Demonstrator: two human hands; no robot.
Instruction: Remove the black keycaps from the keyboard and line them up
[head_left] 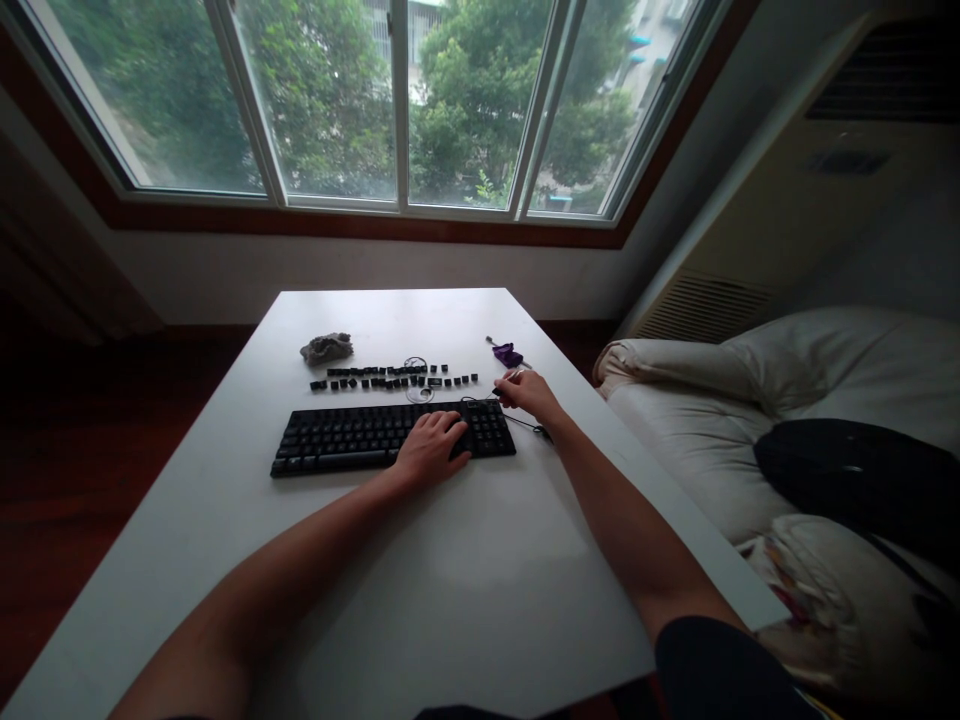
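Full-size keyboard (337,438) mid-frame; left hand (431,443) spread over its right half. Right hand (529,393), right of centre, pinching small dark piece (498,391), type unclear. Best: brace steadily, grip lightly, avoid bumping loose keycaps (376,383).

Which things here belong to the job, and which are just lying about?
Likely the job:
Keyboard, under the left hand
Loose black pieces, probably keys
Small dark thing in the right hand

Apparently lying about:
Grey cloth, purple thing, both untouched
Dark bag on the sofa

Near tabletop (465,560) free; keyboard (349,435), then keycap rows (394,383), block beyond.
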